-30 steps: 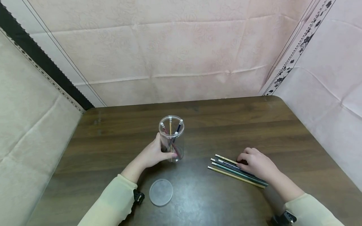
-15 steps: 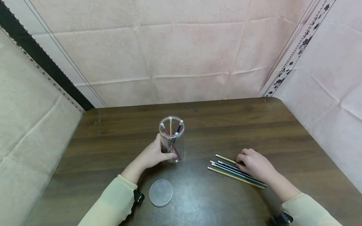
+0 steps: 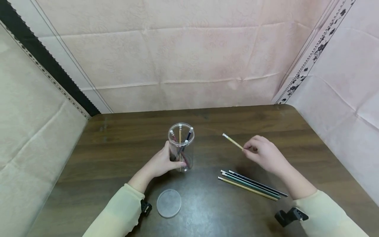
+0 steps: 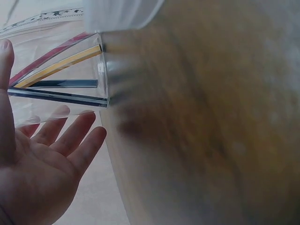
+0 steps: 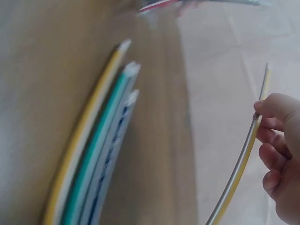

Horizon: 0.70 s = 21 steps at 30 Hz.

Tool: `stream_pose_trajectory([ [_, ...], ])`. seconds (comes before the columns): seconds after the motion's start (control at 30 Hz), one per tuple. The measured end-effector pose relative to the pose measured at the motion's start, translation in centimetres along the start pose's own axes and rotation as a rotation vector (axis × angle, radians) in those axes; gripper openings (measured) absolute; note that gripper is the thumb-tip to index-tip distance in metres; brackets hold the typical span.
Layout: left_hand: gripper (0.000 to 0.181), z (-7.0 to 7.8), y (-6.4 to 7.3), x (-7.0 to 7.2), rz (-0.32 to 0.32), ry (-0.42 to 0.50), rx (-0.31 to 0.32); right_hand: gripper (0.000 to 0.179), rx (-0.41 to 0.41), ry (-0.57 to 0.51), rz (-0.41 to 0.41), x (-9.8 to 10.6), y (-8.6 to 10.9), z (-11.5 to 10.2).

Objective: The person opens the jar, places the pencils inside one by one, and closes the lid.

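Clear jar [image 3: 190, 153], four pencils [image 3: 180, 133] inside — left grip [image 3: 160, 161] wrapped round it. Yellow pencil [image 3: 233, 142] — pinched in right grip [image 3: 264, 154], at the jar's three o'clock. Loose pencils [image 3: 251, 185], on bench [image 3: 213, 207], at its four o'clock.

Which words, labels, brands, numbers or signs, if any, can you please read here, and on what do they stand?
None can be read.
Pencil with dark blue marks, right wrist view: too blurred to tell print from pattern.
Clear cylindrical cup: no lettering visible.
Cloth border: black floral pattern, no lettering.
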<state>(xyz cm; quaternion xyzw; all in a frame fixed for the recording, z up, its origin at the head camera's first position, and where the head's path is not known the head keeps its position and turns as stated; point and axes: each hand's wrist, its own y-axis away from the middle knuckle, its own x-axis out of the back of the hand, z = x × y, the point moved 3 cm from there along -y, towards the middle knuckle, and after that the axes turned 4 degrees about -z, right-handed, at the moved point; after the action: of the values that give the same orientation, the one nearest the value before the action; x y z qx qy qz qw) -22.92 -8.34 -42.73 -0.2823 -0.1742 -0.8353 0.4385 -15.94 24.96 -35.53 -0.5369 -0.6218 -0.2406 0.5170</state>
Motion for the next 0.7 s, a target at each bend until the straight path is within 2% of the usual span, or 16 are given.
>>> stream_pose_trajectory([
  [0.27, 0.097, 0.0, -0.1, -0.1, -0.005, 0.008, -0.031, 0.005, -0.029, -0.131, 0.101, 1.3, -1.7, -1.8],
  [0.53, 0.096, 0.3, 0.0, 0.0, -0.007, 0.004, -0.013, 0.006, -0.174, -0.305, 0.213, 1.9, -2.6, -2.2],
  [0.7, 0.096, 0.3, 0.2, 0.0, -0.003, 0.006, -0.004, 0.010, -0.202, -0.438, 0.321, 2.7, -3.8, -3.5],
])
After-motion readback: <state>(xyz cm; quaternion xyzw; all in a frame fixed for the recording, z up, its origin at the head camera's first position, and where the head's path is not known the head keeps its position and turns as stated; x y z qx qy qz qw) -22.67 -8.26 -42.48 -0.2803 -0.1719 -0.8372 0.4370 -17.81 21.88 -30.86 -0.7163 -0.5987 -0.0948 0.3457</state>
